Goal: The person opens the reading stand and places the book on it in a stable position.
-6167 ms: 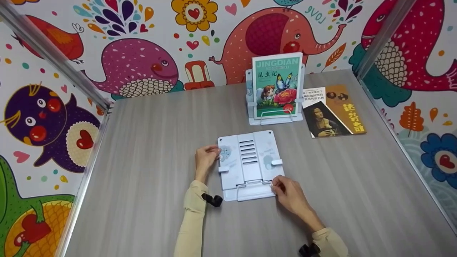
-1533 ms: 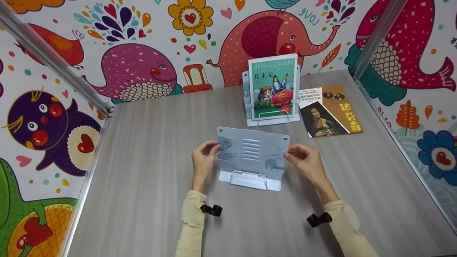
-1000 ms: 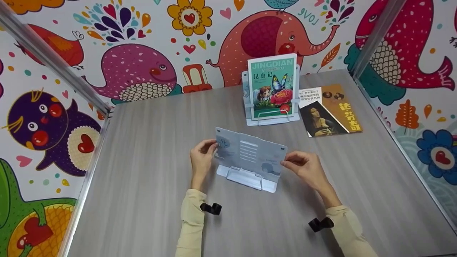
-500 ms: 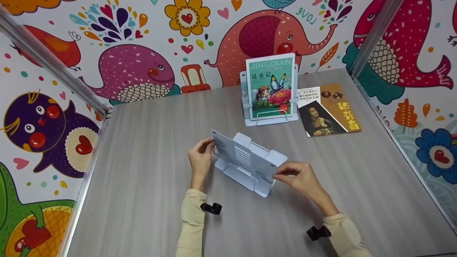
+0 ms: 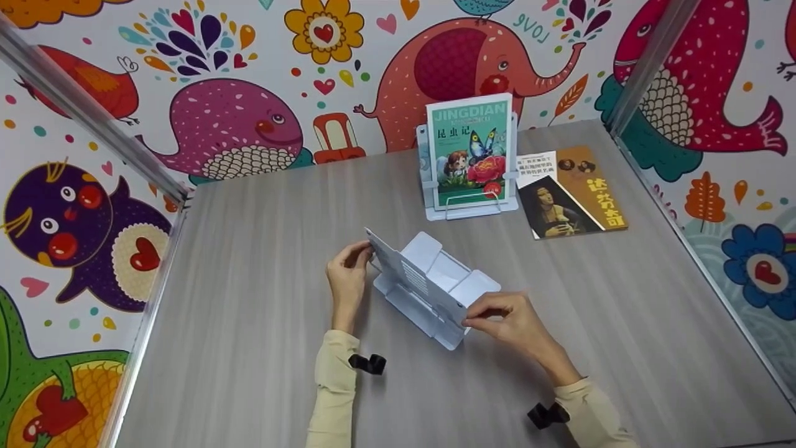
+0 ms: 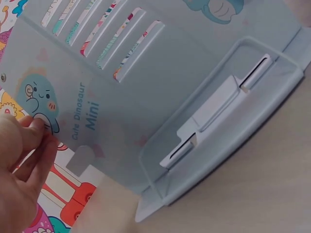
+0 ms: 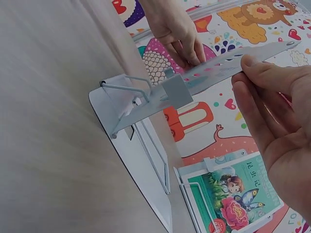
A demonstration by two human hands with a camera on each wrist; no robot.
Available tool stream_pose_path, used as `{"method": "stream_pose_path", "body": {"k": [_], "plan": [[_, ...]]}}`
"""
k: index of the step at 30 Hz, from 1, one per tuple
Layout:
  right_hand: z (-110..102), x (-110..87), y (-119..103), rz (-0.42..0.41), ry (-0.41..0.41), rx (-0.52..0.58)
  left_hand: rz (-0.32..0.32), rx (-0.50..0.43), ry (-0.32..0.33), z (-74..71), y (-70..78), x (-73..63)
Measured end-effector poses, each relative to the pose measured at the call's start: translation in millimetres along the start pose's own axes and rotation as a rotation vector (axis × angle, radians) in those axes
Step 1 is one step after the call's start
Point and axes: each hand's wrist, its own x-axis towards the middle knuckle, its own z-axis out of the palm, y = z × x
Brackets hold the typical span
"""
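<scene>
A pale blue metal book stand (image 5: 413,280) is on the table between my hands, its slotted back panel raised and its front ledge on the tabletop. My left hand (image 5: 348,274) pinches the panel's left edge between thumb and fingers, beside a printed dinosaur (image 6: 39,99). At the opposite edge, the thumb and fingers of my right hand (image 5: 510,320) pinch the panel too. The right wrist view has this panel (image 7: 218,70) nearly edge-on, with a small side clip (image 7: 177,91) and wire page holder (image 7: 126,87). Behind the panel lie flat pale parts (image 5: 451,267) of the stand.
Farther back, a second book stand (image 5: 435,214) holds an upright green-covered book (image 5: 460,149). Flat to its right lies a brown book (image 5: 591,205) with a portrait on the cover. Walls printed with cartoon animals border the grey table (image 5: 261,280).
Earlier the stand lay folded flat. Its panel was then raised and the whole stand turned clockwise, my right hand coming nearer and lower with its edge. My left hand stays at the left edge.
</scene>
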Motion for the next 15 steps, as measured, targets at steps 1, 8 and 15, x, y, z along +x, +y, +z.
{"method": "stream_pose_path", "body": {"k": [1, 8, 15], "plan": [[1, -0.1, 0, -0.009, -0.003, 0.004, -0.001, -0.005, 0.001, 0.0, -0.3, 0.3], [10, 0.6, -1, -0.007, -0.037, 0.039, 0.037, -0.020, -0.004, 1.5, -1.1, 0.3], [20, 0.3, 1, -0.074, -0.058, 0.094, 0.043, -0.033, -0.002, 3.8, -3.2, 1.0]]}}
